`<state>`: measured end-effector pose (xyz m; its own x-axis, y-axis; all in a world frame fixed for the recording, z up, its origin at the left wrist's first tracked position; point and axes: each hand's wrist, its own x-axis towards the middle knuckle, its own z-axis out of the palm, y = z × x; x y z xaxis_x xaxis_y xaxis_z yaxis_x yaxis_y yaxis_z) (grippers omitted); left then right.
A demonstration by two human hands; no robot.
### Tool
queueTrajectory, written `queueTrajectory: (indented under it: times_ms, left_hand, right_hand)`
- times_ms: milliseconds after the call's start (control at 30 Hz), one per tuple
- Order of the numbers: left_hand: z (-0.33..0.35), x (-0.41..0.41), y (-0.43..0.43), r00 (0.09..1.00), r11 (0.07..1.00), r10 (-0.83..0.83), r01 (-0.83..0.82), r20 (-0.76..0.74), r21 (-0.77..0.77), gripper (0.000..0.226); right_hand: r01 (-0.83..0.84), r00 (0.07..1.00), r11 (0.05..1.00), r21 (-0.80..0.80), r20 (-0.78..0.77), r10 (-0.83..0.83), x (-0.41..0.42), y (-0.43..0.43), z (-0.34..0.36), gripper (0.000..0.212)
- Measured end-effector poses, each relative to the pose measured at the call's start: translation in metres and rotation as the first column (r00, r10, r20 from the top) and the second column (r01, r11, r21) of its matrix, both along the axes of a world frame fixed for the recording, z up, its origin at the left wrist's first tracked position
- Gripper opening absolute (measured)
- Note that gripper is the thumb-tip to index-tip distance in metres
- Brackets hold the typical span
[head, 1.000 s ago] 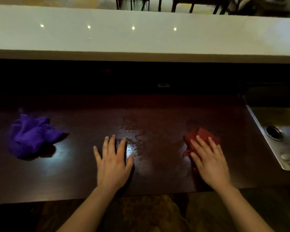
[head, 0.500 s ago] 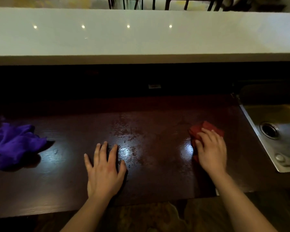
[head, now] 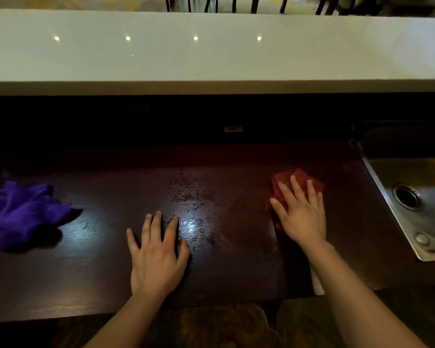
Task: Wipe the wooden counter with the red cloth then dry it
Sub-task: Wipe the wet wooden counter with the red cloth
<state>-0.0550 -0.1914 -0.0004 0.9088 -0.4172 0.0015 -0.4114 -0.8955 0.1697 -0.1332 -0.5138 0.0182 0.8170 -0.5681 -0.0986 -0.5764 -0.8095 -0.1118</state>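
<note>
Clearly the wiping step is in hand, not the drying. The right hand point(head: 300, 217) lies flat with its fingers point(head: 295, 189) spread on the red cloth point(head: 281, 187), pressing it against the dark wooden tabletop point(head: 98, 280); the palm bears down on the cloth rather than closing around it, and red folds show beyond the fingertips and beside the thumb. The left hand point(head: 158, 254) rests palm down on bare wood, fingers apart and holding nothing, seemingly to brace the body. The 2 hands sit well apart.

Between them, just past the left hand's fingertips, a streaked wet patch point(head: 194, 212) glistens under the light, so that stretch looks damp and unfinished. Beyond the right hand, on its outer side, the steel sink point(head: 412, 222) borders the tabletop. Far off the left hand's outer side a crumpled purple cloth point(head: 23, 214) lies untouched, probably the drying cloth, though that is a guess.

The next move likely calls for steady downward pressure while the right hand drags the red cloth back toward the left hand, across the wet streaks, keeping the cloth bunched under the palm. Drying would follow only once the wood between and around the hands is covered, and it means reaching far left for the purple cloth.
</note>
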Motion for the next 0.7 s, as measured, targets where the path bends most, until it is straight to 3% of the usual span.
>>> queueTrajectory:
  times_ms: [67, 133, 300, 367, 467, 533, 600, 700]
  left_hand:
    - [0.001, 0.0, 0.0, 1.0, 1.0, -0.004, 0.004, -0.003, 0.005, 0.059]
    - [0.001, 0.0, 0.001, 1.0, 1.0, -0.002, 0.002, -0.003, 0.003, 0.059]
    - [0.0, 0.0, 0.001, 1.0, 1.0, -0.001, 0.001, -0.004, -0.012, 0.059]
    - [0.0, 0.0, 0.001, 1.0, 1.0, 0.0, 0.0, -0.003, -0.014, 0.059]
    - [0.001, 0.0, 0.0, 1.0, 1.0, 0.002, -0.002, 0.002, -0.018, 0.06]
    - [0.002, 0.0, -0.001, 1.0, 1.0, 0.003, -0.003, -0.004, -0.006, 0.06]
    - [0.003, -0.001, -0.001, 1.0, 1.0, 0.002, -0.002, 0.0, -0.007, 0.06]
    - [0.005, -0.001, -0.001, 1.0, 1.0, 0.002, -0.002, -0.001, -0.016, 0.059]
  right_hand:
    - [-0.004, 1.0, 1.0, 0.01, -0.009, 0.004, 0.028, 0.015, 0.0, 0.066]
    - [-0.14, 0.99, 0.99, -0.027, -0.014, 0.139, 0.032, 0.041, -0.001, 0.065]
    - [-0.47, 0.883, 0.881, -0.046, -0.03, 0.469, -0.051, 0.07, -0.006, 0.057]
    - [-0.44, 0.898, 0.896, -0.062, -0.041, 0.438, -0.073, 0.04, -0.006, 0.056]
    - [-0.158, 0.987, 0.986, -0.05, 0.011, 0.158, -0.061, -0.009, -0.003, 0.054]
    - [-0.021, 0.998, 0.999, -0.03, 0.052, 0.023, -0.025, -0.024, -0.002, 0.052]
    - [0.005, 0.999, 1.0, -0.021, 0.054, -0.004, 0.02, -0.024, -0.003, 0.055]
    - [-0.136, 0.99, 0.991, -0.008, 0.028, 0.136, 0.073, -0.001, 0.001, 0.057]
